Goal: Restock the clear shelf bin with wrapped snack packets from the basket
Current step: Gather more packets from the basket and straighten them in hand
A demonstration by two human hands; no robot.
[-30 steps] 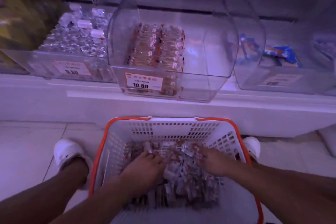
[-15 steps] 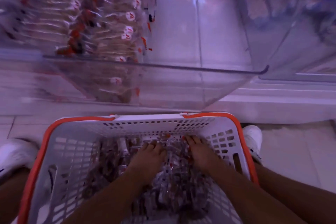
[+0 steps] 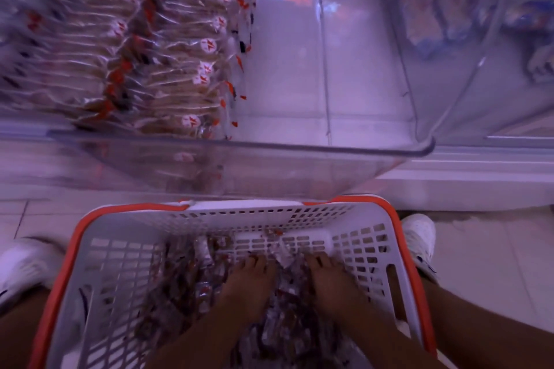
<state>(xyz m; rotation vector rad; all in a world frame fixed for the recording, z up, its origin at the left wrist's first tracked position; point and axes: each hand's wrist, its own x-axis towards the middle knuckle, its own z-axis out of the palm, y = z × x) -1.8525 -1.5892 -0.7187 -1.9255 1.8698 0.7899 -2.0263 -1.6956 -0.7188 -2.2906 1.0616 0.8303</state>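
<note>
Fingers [image 3: 254, 263] of both my hands dig into packets [image 3: 186, 299] inside the basket [image 3: 120, 249]; grip unclear. Gathering now; next, lift up to the bin [image 3: 299, 147].

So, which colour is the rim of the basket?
Orange-red rim, on a white basket; the head view shows it.

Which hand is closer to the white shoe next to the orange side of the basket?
Right. The right hand sits in the basket near the wall beside that white shoe; the left hand is farther over, mid-basket.
</note>
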